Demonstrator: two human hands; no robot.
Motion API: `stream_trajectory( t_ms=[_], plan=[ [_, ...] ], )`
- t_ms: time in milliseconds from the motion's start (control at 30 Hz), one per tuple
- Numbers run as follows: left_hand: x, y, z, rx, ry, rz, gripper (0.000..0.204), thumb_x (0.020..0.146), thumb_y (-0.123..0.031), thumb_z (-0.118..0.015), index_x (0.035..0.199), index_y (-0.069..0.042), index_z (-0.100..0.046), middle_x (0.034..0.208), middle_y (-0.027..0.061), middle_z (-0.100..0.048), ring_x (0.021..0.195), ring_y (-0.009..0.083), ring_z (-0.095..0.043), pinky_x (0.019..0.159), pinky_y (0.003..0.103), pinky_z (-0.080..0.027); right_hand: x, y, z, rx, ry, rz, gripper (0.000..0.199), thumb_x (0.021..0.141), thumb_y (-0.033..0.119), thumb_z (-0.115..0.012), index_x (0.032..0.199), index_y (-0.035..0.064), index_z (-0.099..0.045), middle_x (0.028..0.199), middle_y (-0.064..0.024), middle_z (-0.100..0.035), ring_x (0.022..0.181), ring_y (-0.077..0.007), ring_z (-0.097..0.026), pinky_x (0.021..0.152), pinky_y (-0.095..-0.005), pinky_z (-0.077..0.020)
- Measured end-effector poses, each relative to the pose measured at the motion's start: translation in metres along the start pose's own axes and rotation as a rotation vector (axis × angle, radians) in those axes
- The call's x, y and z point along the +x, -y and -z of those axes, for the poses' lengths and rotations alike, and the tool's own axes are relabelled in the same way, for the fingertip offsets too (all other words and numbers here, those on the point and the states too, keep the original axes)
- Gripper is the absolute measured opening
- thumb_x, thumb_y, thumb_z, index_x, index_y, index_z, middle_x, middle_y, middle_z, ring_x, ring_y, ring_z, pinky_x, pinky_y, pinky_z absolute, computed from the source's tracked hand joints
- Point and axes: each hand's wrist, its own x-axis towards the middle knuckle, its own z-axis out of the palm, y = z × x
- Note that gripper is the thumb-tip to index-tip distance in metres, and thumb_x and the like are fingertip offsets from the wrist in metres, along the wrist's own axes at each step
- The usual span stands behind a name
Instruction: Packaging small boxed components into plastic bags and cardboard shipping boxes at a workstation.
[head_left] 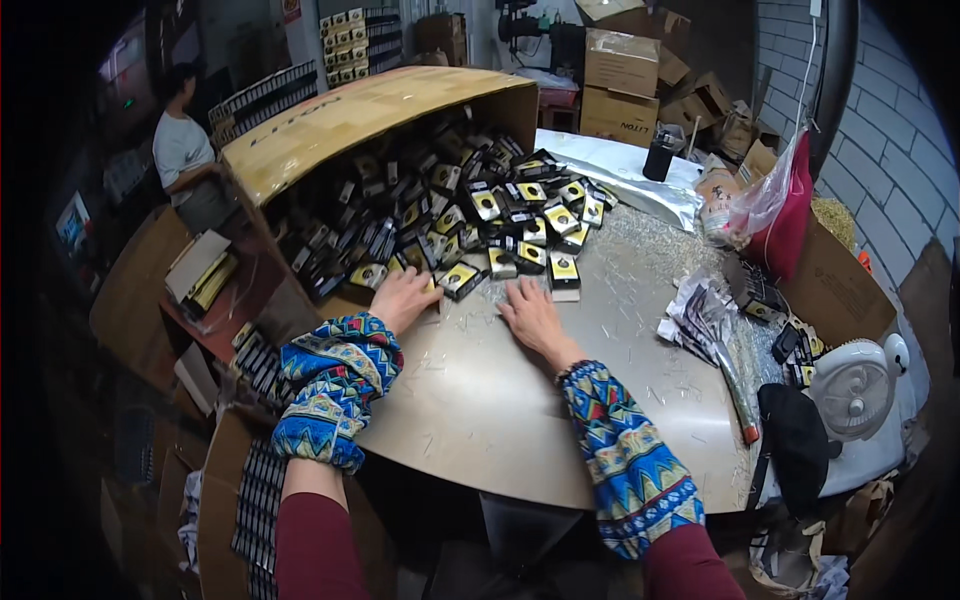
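Observation:
A heap of small black-and-yellow boxes (485, 205) spills out of a large cardboard carton (370, 105) lying on its side on the table. At the heap's near edge, my left hand (403, 300) has its fingers and thumb closed around a small box that they mostly hide; only a yellow bit shows. My right hand (538, 322) lies on the metal tabletop (500, 400) with fingers spread and nothing in them. Just beyond its fingertips is a black-and-yellow box (563, 270). Patterned sleeve covers wrap both my forearms.
Thin clear strips litter the tabletop. To the right are a crumpled silvery wrapper (700, 315), a white fan (853, 390) and a black cap (795, 445). A black cup (660, 155) stands at the back. A person (187, 150) stands at far left; stacked cartons (618, 90) are behind.

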Motion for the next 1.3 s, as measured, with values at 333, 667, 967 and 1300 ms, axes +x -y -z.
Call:
stream_trajectory(
  t_ms=[333,667,967,1300],
  plan=[
    [-0.004,-0.008,0.035,-0.611,0.275,0.085,0.058,0.071,-0.038,-0.077,0.109,-0.001,-0.054,0.108,0.0203,-0.058,0.103,0.0373,-0.056,0.089,0.042,-0.047,-0.065,0.011,0.039,0.045,0.236,0.222,0.048,0.099,0.041,-0.043,0.137,0.0127,-0.048,0.147,-0.0189,-0.038,0.136,-0.0437,-0.032,0.111,-0.0555,-0.0275],
    [-0.065,-0.096,0.080,-1.304,0.125,0.539,0.036,0.091,-0.027,-0.066,0.110,0.001,-0.055,0.094,0.0092,-0.066,0.082,0.0152,-0.061,0.070,0.028,-0.049,-0.185,-0.002,0.123,-0.008,0.248,-0.036,0.046,0.101,0.035,-0.044,0.139,0.0086,-0.047,0.149,-0.0221,-0.035,0.140,-0.0401,-0.027,0.115,-0.0539,-0.0202],
    [-0.228,-0.209,0.113,-2.531,0.120,1.220,0.024,0.102,-0.022,-0.046,0.125,-0.015,-0.047,0.113,0.0040,-0.059,0.103,0.0191,-0.062,0.074,0.043,-0.060,-0.206,-0.023,0.114,0.253,-0.108,-0.276,0.042,0.096,0.029,-0.055,0.130,0.0038,-0.055,0.139,-0.0251,-0.046,0.132,-0.0400,-0.041,0.111,-0.0492,-0.0307],
    [-0.250,-0.354,0.068,-2.238,0.428,1.077,0.024,0.086,-0.010,-0.069,0.107,-0.002,-0.059,0.095,0.0041,-0.063,0.081,0.0103,-0.057,0.066,0.025,-0.047,-0.228,0.112,0.080,0.037,0.085,0.048,0.039,0.096,0.028,-0.052,0.131,0.0108,-0.055,0.142,-0.0194,-0.044,0.134,-0.0402,-0.037,0.110,-0.0501,-0.0306]
  ],
)
